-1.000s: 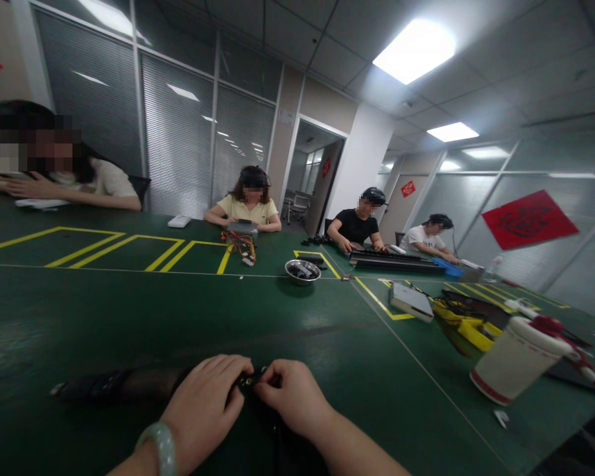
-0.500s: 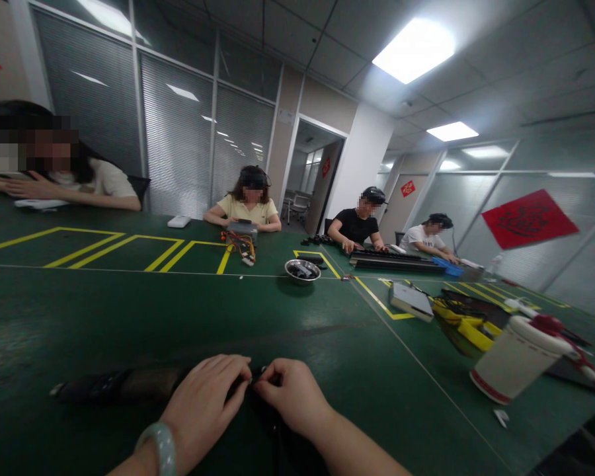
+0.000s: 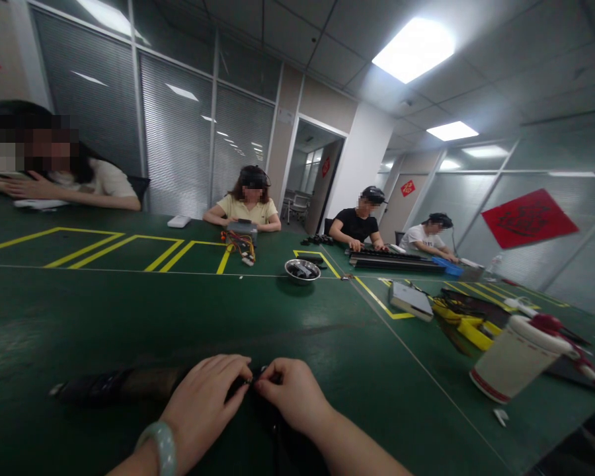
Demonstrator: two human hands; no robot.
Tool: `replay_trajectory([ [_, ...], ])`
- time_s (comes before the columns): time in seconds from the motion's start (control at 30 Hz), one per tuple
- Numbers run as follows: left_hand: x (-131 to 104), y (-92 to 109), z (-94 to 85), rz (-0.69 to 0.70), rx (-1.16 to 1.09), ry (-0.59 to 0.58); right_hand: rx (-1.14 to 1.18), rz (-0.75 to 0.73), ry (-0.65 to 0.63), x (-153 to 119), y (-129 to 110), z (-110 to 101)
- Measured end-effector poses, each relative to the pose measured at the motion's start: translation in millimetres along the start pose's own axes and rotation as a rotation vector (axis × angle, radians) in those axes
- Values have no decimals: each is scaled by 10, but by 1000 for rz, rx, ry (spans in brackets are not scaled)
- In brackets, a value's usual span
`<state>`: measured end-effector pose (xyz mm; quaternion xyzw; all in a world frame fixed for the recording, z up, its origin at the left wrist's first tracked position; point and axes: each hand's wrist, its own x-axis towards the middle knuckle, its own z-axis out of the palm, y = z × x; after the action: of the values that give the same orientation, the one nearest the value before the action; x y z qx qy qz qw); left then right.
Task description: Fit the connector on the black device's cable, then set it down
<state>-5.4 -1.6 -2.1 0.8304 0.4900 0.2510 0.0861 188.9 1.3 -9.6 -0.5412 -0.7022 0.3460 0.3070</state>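
Note:
My left hand [image 3: 209,390], with a pale green bangle on the wrist, is closed in a pinch at the front of the table. Close against its fingertips, my right hand [image 3: 293,393] is also pinched shut. A small dark bit shows between the two sets of fingertips, too small to name. Beneath and left of my left hand lies a long dark cylindrical object [image 3: 99,389] with a pale tip at its left end; its right part is hidden by my hand. Dark material hangs below my fingers, between my wrists.
A steel bowl [image 3: 302,271] of dark pieces stands ahead. To the right are a grey box [image 3: 410,301], a yellow tray [image 3: 478,332] with cables and a white cup [image 3: 518,360]. Several people work along the far side of the green table [image 3: 129,317].
My hands keep almost the same place and pinch, with only slight finger movement. Across the table, the person in black has shifted a hand slightly to the right.

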Motion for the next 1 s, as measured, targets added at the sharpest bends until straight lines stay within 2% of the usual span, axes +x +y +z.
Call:
replay_trajectory([
  [0.33, -8, -22, 21, 35, 10, 42, -12, -30, -30, -14, -62, -15],
  [0.53, 0, 22, -18, 15, 6, 19, -1, -32, -38, -24, -82, -27],
  [1.0, -5, -20, 15, 38, 6, 23, -12, -17, -30, -16, -65, -25],
])
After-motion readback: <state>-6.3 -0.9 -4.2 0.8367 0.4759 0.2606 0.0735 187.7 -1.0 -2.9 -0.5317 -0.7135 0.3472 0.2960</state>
